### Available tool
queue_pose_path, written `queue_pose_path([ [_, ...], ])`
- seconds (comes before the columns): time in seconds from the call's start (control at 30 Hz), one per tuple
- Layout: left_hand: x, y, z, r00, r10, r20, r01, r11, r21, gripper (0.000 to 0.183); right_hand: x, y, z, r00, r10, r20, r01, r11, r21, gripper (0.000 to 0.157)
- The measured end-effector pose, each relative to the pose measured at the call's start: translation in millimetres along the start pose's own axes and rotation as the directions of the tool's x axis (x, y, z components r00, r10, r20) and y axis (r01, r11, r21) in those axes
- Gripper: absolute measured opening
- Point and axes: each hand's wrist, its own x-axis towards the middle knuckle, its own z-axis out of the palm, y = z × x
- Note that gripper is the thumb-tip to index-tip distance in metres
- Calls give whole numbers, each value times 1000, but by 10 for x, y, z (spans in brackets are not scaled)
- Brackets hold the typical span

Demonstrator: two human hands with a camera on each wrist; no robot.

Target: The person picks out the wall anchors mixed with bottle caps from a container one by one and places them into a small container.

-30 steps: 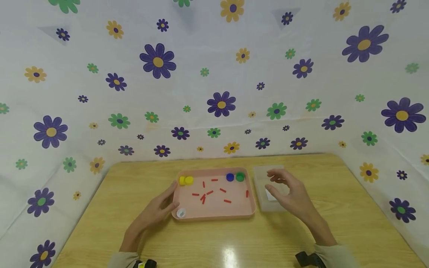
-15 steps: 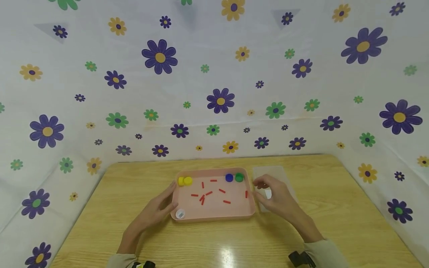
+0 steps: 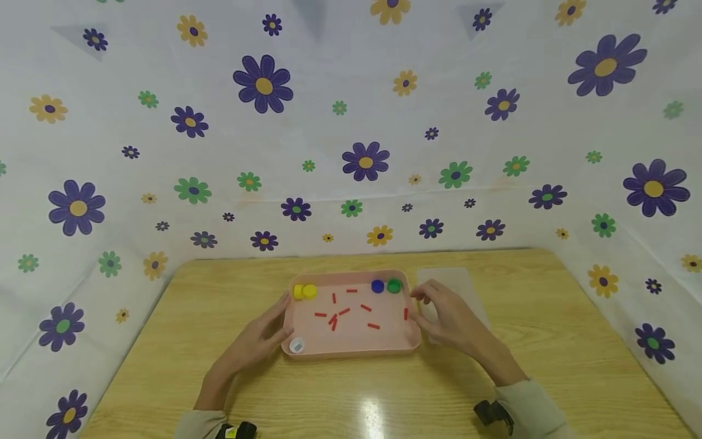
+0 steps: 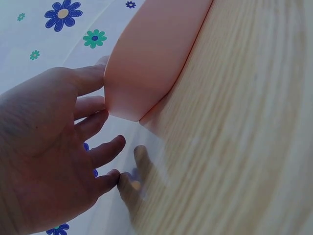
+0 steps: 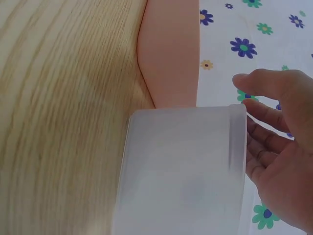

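A shallow pink tray (image 3: 351, 347) lies on the table, holding several short red sticks (image 3: 374, 325), two yellow caps (image 3: 309, 291), a blue cap (image 3: 377, 286), a green cap (image 3: 393, 285) and a white round piece (image 3: 297, 346). My left hand (image 3: 249, 341) rests against the tray's left side, thumb and fingers spread; in the left wrist view, fingertips touch its outer wall. At the tray's right edge, my right hand (image 3: 457, 317) hovers over a translucent box (image 5: 181, 166), fingers loosely bent with nothing between them. Whether it touches the tray cannot be told.
The wooden table (image 3: 329, 393) carries the tray and, just to its right, the translucent box, partly hidden by the right hand. A flower-patterned white cloth (image 3: 307, 134) hangs behind the table and along both sides.
My right hand has moved left, from above the translucent box to the tray's right edge. My left hand stays at the tray's left side, and the tray's contents look unchanged.
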Motion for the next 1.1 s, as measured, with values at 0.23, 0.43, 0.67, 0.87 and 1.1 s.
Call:
queue_pose_path([
  [0.23,43,-25,-43,1000,-13,12,13,1000,-23,68,117,-5,-12,993,-106,53,114,975,-189,30],
  [0.43,105,-46,-98,998,-30,46,32,998,-48,70,215,8,-3,985,-152,85,172,924,-340,27],
  [0.67,140,-60,-159,998,-35,59,38,998,-46,70,237,-8,33,989,-107,99,137,916,-378,24],
  [0.87,136,-46,-146,998,-30,50,33,998,-44,71,326,-79,79,978,-92,188,164,895,-415,20],
  [1.1,106,-34,-109,997,-43,60,47,997,-62,70,409,-86,221,954,-90,285,244,784,-570,17],
])
